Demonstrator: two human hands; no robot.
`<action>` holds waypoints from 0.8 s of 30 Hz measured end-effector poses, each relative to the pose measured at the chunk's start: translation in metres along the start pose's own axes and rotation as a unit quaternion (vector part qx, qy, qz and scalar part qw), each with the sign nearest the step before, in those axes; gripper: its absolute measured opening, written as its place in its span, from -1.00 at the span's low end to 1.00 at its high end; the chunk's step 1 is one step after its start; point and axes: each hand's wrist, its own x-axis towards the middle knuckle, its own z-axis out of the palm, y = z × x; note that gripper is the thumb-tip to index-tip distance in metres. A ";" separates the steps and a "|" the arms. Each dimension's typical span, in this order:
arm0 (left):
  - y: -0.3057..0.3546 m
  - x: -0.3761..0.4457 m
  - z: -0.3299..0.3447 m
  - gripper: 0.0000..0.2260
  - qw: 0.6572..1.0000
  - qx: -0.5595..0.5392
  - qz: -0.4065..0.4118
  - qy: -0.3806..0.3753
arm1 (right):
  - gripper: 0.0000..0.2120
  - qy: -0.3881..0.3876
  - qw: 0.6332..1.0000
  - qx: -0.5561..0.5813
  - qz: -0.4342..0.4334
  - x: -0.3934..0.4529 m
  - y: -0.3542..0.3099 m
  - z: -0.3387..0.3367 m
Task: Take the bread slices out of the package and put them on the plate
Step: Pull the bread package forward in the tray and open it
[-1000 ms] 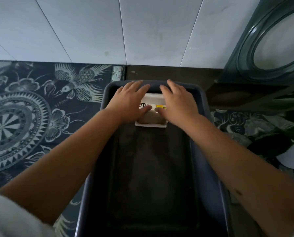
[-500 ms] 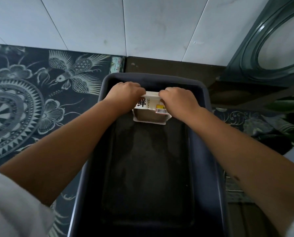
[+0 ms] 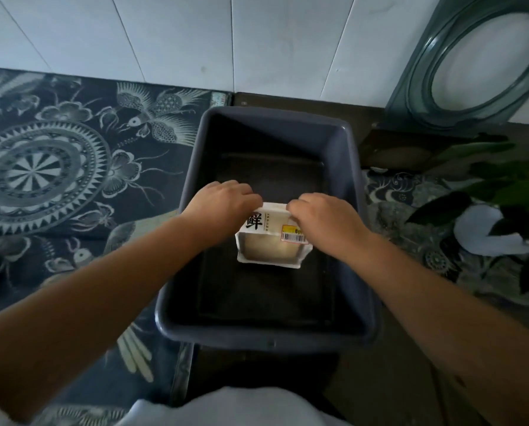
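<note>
A white bread package [image 3: 270, 241] with a black character, a yellow barcode sticker and a clear window showing pale bread stands in the middle of a dark grey rectangular tray [image 3: 352, 167]. My left hand [image 3: 223, 204] grips the package's top left edge with closed fingers. My right hand [image 3: 321, 216] pinches the top right edge, covering part of the sticker. The package's top is hidden between my hands, so I cannot tell whether it is torn. No separate plate shows.
The tray rests on a dark surface beside a patterned dark blue mat [image 3: 57, 167]. A white tiled wall [image 3: 195, 41] runs behind. A green oval-framed object [image 3: 472, 63] leans at the back right. Green plant leaves [image 3: 502, 182] and something white [image 3: 484, 232] lie to the right.
My fingers curled from lying flat over the package to pinching its top edges. The package came nearer to me, from the tray's far end to its middle.
</note>
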 end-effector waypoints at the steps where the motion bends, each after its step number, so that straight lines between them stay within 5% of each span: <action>1: 0.008 -0.014 0.003 -0.75 1.000 0.001 0.002 0.000 | -0.90 -0.005 1.000 0.008 -0.001 -0.014 -0.010 0.001; 13: 0.073 -0.115 0.043 -0.74 0.999 0.027 -0.004 -0.028 | -0.92 -0.048 0.996 0.066 0.031 -0.114 -0.081 0.025; 19: 0.082 -0.128 0.047 -0.29 0.998 0.038 -0.013 0.042 | -0.82 0.005 0.994 0.068 0.080 -0.121 -0.085 0.030; 24: 0.091 -0.126 0.052 -0.44 0.999 0.002 -0.023 0.037 | -0.70 -0.006 0.997 0.042 0.069 -0.124 -0.084 0.033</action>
